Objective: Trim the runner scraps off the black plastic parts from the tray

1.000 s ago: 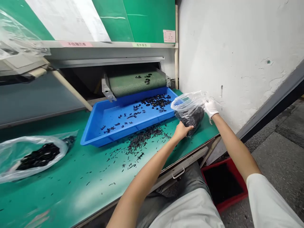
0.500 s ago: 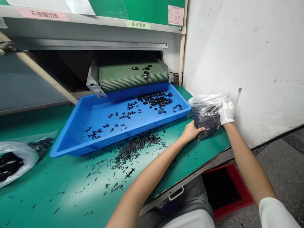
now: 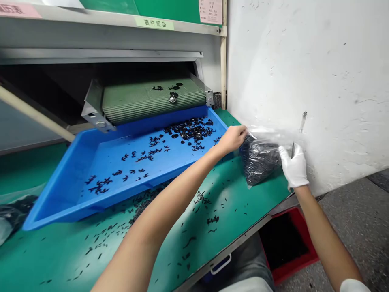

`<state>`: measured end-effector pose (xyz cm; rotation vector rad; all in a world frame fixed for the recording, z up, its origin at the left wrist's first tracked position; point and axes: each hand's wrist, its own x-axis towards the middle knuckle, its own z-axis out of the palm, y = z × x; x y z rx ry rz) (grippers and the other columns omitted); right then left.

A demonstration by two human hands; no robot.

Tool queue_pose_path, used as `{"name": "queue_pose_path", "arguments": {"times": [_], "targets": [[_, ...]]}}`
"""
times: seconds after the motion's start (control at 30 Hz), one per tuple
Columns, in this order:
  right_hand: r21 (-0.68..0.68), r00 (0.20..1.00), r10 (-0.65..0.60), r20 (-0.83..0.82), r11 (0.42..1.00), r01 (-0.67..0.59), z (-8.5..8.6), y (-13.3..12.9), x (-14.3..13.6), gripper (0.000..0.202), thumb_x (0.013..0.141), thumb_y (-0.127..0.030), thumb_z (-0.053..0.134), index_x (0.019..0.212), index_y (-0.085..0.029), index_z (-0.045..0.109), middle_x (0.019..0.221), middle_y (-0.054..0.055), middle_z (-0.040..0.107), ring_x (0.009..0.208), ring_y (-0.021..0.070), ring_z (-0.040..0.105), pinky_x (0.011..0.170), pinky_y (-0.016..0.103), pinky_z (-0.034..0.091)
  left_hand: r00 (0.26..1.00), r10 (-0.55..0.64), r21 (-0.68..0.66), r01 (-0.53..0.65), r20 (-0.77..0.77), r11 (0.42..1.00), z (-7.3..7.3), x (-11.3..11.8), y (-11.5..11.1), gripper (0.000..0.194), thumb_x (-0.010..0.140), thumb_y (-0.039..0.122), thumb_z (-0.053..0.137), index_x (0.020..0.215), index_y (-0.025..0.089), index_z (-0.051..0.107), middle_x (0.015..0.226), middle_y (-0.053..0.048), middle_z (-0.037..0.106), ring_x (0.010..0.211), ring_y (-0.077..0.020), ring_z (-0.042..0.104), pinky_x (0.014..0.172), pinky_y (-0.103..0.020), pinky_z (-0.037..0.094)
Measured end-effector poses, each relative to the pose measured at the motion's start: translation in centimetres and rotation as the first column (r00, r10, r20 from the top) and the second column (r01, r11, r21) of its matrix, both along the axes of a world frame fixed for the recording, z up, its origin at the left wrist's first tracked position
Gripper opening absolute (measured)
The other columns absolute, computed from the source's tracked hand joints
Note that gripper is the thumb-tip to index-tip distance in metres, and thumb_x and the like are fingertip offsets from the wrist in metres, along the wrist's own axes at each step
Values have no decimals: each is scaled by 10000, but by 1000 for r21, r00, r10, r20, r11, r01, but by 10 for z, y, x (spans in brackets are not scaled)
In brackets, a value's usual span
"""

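Observation:
A clear plastic bag (image 3: 260, 159) full of small black parts stands on the green table against the white wall. My bare left hand (image 3: 233, 138) pinches the bag's upper left edge. At the bag's right side is my white-gloved right hand (image 3: 294, 165), its thumb against the plastic and its fingers curled. A thin dark tool, too small to name, shows between the gloved fingers. Left of the bag, a blue tray (image 3: 139, 180) holds scattered black parts and rings.
A green conveyor belt (image 3: 136, 101) ends above the tray with a few rings on it. Black slivers lie over the green table (image 3: 231, 215). Another bag (image 3: 15, 215) is at the far left. A red bin (image 3: 298, 265) stands below the table edge.
My left hand has moved up from the bag's lower front to its top left edge. My right hand has shifted slightly down and right. The view has turned right.

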<state>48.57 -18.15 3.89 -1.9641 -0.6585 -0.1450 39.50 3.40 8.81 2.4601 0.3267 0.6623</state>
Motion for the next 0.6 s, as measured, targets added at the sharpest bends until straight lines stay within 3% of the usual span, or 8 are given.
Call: {"name": "queue_pose_path", "arguments": {"times": [0.07,0.17,0.33,0.5,0.6], "targets": [[-234,1000,-4,-8,972,2,0,-9,-20,1015,669,-667,663,1462,-149,298,1271,196,574,1100,357,594,877,460,492,991,50,-145,-32,123,989,2,0,-2,255,896,227,438,691,149,567,530,18,511,513,-126,507,546,-242,363],[-386,999,-5,-37,922,-10,-2,-5,-37,1125,653,-623,693,1517,-167,135,1393,206,483,1161,392,561,881,471,492,974,33,-259,27,225,965,9,-3,-12,226,898,211,427,747,148,583,491,40,495,476,-120,524,558,-234,393],[-355,994,107,16,930,-94,0,24,-9,952,744,-455,662,1508,-144,186,1435,185,451,1221,370,528,955,474,472,935,43,-209,34,353,977,19,-11,-26,212,886,165,430,860,131,638,590,7,614,595,-129,595,654,-234,435],[-317,944,301,138,916,-246,-1,54,36,678,815,-271,571,1444,-117,371,1460,138,437,1343,291,411,1122,438,338,928,119,-209,-46,352,977,6,-21,-19,221,887,171,428,877,131,645,624,-11,630,636,-144,630,653,-233,453],[-304,928,330,172,914,-269,-6,64,52,589,807,-194,529,1389,-132,463,1416,120,494,1316,277,447,1128,444,335,959,76,-160,-33,274,987,-1,-30,-20,232,892,176,427,917,129,653,649,-18,631,632,-145,634,633,-229,448]]}}
